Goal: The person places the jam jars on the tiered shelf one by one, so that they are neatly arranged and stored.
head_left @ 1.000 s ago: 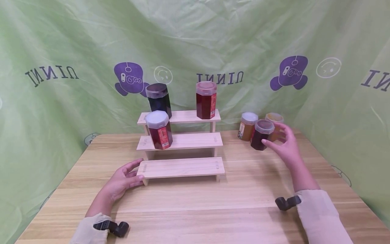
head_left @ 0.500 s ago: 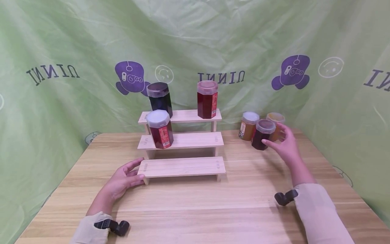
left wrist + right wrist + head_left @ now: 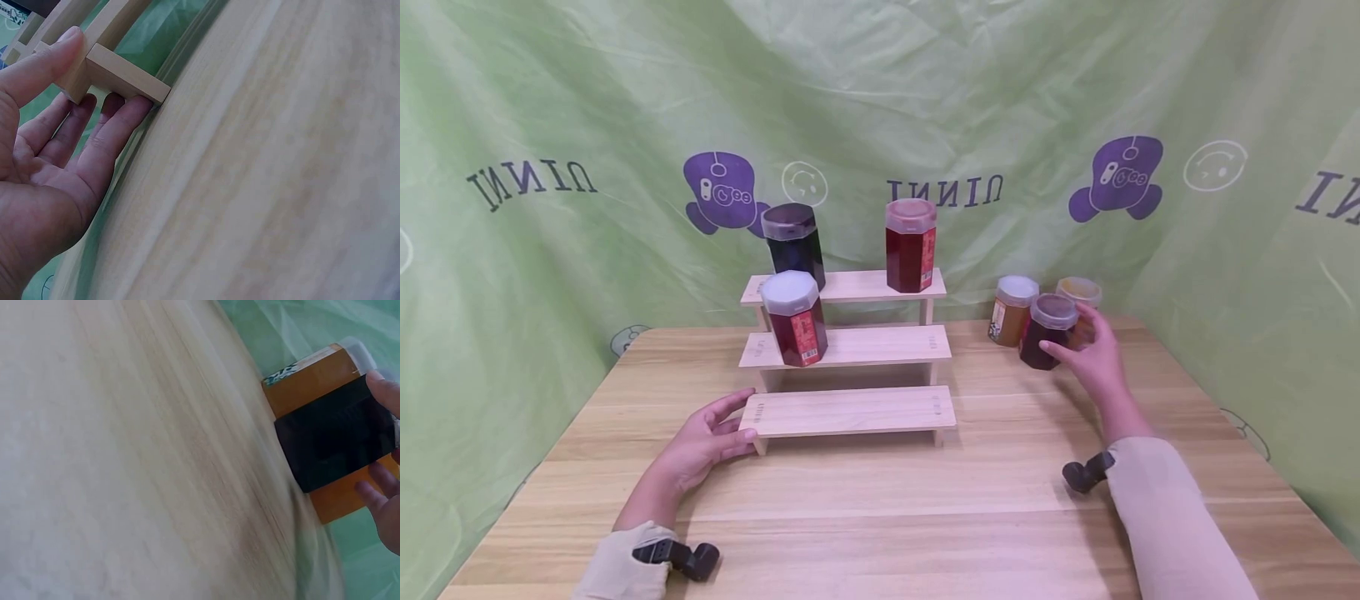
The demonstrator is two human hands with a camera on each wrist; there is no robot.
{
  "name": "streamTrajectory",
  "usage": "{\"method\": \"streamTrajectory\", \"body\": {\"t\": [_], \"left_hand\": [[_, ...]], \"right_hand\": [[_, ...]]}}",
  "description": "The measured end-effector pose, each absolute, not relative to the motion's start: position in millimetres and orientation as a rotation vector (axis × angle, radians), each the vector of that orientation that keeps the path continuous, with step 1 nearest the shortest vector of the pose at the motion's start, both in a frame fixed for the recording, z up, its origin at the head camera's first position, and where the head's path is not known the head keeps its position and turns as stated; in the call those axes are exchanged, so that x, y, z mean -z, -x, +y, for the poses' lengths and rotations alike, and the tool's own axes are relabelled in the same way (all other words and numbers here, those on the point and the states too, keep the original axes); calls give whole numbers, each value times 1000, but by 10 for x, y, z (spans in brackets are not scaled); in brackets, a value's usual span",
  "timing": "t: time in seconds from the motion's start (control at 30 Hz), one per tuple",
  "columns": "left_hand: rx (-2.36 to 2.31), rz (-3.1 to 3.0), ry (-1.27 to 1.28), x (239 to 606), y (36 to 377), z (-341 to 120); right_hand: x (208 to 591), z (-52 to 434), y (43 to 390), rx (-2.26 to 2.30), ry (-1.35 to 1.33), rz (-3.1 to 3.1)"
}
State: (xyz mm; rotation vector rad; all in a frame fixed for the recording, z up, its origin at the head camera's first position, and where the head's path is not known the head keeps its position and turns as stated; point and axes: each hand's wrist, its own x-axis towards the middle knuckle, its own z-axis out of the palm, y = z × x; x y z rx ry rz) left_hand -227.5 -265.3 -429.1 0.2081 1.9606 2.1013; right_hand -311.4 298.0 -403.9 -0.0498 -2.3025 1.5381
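Observation:
At the left end of the lowest step of a three-tier wooden display stand (image 3: pixel 853 412), my left hand (image 3: pixel 696 446) grips the board and its leg. The left wrist view puts the thumb on the board's front edge and the other fingers at the leg (image 3: pixel 125 74). Over on the right, my right hand (image 3: pixel 1097 354) holds a dark hexagonal jar (image 3: pixel 1047 337) with a clear lid, thumb on its near face and fingers on its right side. An amber jar (image 3: pixel 1011 312) stands behind it to the left. Another amber jar (image 3: pixel 1078 290) is partly hidden behind it.
On the top tier stand a very dark jar (image 3: pixel 793 250) at left and a red jar (image 3: pixel 910 250) at right. A dark red jar with a white lid (image 3: pixel 793 321) is on the middle tier's left. Green printed cloth (image 3: pixel 1000 100) hangs behind the wooden table (image 3: pixel 880 525).
My right wrist and forearm have swung a little to the left, while the fingers stay around the dark jar. The left hand and the stand hold their places.

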Motion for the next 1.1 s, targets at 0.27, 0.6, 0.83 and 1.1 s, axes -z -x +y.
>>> {"method": "streamTrajectory", "body": {"t": [0.27, 0.6, 0.83, 1.1], "left_hand": [[-2097, 1953, -211, 4280, 2274, -2641], [-2100, 1956, -214, 4294, 2278, -2658], [-2101, 1954, -206, 4295, 2277, -2651], [-2119, 1936, -159, 4291, 2273, -2645]], "right_hand": [[4068, 2951, 3193, -1565, 67, -2240], [4131, 2907, 3273, -1631, 72, -2161], [4144, 2885, 3266, -1610, 89, -2151], [4172, 2862, 3270, -1577, 63, -2149]]}}
